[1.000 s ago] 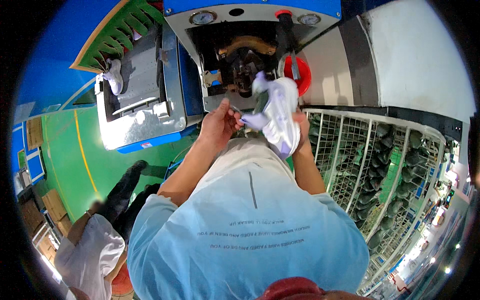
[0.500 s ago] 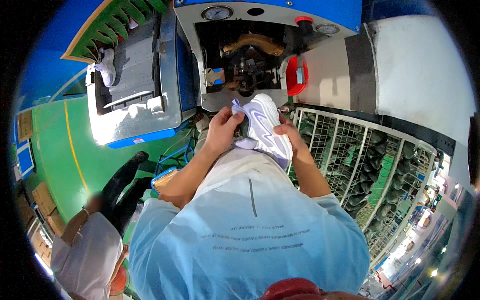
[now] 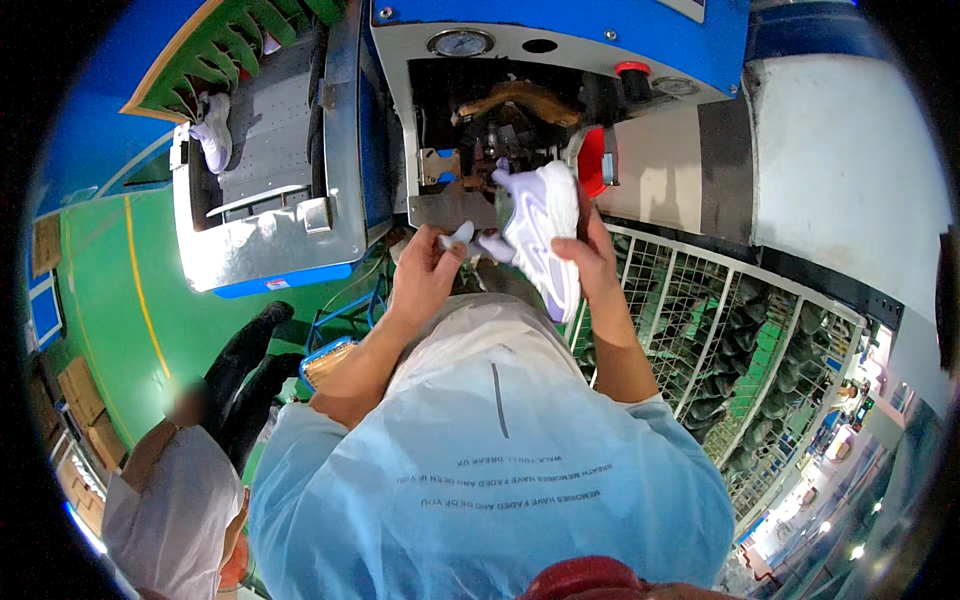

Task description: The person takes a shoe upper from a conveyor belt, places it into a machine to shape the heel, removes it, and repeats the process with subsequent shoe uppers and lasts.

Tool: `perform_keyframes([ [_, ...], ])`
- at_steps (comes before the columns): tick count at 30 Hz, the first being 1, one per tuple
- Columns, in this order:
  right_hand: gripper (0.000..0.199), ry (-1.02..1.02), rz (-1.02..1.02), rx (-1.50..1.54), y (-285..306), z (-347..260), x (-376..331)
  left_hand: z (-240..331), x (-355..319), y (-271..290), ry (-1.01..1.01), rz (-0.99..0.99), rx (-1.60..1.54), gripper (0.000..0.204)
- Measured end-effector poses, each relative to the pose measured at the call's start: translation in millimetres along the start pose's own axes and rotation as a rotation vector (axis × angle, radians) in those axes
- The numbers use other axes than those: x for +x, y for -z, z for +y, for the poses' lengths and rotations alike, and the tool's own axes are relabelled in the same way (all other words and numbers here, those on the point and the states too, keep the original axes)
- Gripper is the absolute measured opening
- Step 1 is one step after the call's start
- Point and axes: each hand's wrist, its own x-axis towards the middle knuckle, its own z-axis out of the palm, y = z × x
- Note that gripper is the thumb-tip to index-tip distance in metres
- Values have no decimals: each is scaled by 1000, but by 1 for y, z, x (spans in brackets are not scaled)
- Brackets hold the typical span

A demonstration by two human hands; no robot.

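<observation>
A white and lilac sneaker is held up in front of the machine opening, tilted with its sole to the right. My right hand grips it by the sole side, thumb on the upper. To the left of the shoe, my left hand pinches a small whitish piece between thumb and fingers; its exact kind is unclear. That hand is apart from the sneaker's main body, close to its lilac tongue or collar part. Behind the shoe is the dark opening of a blue and grey machine with gauges.
At left stands a metal-framed conveyor with green flaps, carrying another white-lilac sneaker. A white wire rack holding dark shoe-shaped forms is at my right. A red container sits beside the machine. Another person is at lower left.
My left hand has come off the sneaker's collar and moved left and down, now with a whitish piece in it. The right hand has turned the shoe and raised it slightly.
</observation>
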Motion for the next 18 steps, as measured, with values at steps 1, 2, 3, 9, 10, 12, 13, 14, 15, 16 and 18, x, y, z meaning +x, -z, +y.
perform_keyframes([
  [1, 88, -24, 61, -29, 1, -8, 9, -10, 3, -1, 48, -28, -69, 23],
  [2, 87, -54, 125, -53, 2, -13, 15, -15, 5, -1, 48, -31, -72, 23],
  [3, 86, -6, 121, -62, 9, -11, 27, -18, 8, -2, 166, -113, -127, 22],
  [9, 104, -4, 214, -630, -1, -21, 77, -6, 20, 3, 535, -336, -584, 21],
  [10, 106, -42, 201, -738, -10, -24, 83, -10, 21, 3, 532, -357, -586, 22],
  [12, 109, -137, 102, -1234, -31, -27, 94, -17, 24, 1, 524, -378, -586, 23],
  [13, 108, -84, 81, -1352, -35, -11, 97, -20, 25, 1, 610, -322, -636, 24],
  [14, 108, -26, 58, -1469, -43, -5, 100, -23, 25, 1, 692, -263, -685, 24],
  [15, 106, -1, 83, -1465, -48, -3, 97, -33, 25, 2, 684, -259, -687, 24],
  [16, 106, 10, 83, -1463, -49, 0, 96, -37, 26, 6, 699, -253, -666, 24],
  [18, 108, 50, 167, -1369, -49, 9, 99, -46, 27, 11, 706, -242, -646, 24],
])
